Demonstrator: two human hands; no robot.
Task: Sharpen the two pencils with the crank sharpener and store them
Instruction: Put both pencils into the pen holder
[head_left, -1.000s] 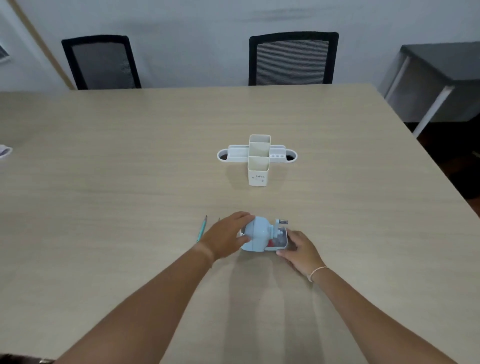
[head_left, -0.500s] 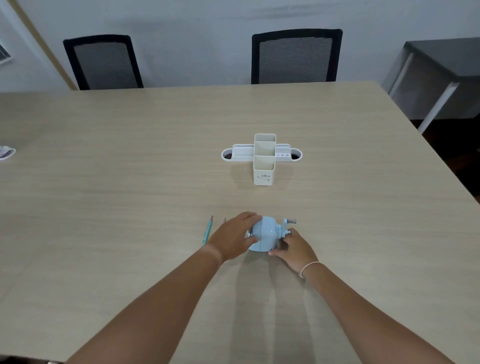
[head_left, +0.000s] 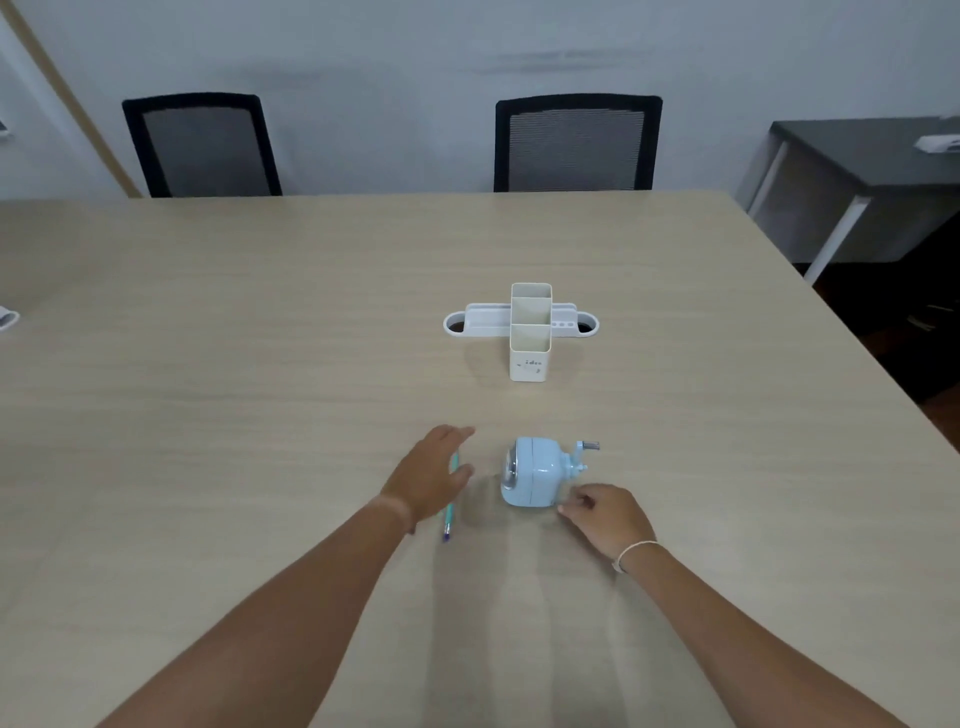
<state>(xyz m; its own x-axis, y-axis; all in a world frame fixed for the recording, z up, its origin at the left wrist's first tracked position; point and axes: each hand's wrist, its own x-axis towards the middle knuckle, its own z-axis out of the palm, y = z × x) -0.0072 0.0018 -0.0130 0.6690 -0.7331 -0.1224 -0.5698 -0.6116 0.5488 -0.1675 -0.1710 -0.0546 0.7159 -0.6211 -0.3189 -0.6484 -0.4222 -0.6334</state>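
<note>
Both hands have come off the crank sharpener (head_left: 540, 473) since 0.5 s ago: your left hand (head_left: 431, 475) slid left over the teal pencil (head_left: 450, 501), and your right hand (head_left: 605, 517) dropped back to the sharpener's near-right corner, fingertips touching or nearly so. Sharpener now stands upright on the desk (head_left: 208, 415), crank (head_left: 584, 452) to the right, pencil hole facing left.

Left grip is apart, fingers spread flat above the pencil, nothing clamped yet. Right grip is loosely curled, holding nothing. Only one pencil shows; 2nd is likely under the left hand, can't tell.

Next, prob. pick up: pinch the pencil mid-shaft w/ thumb + two fingers, so it doesn't roll. Aim the tip end right, toward the hole. Brace the sharpener body w/ the right hand before feeding. White organizer (head_left: 530, 332) waits farther back.
</note>
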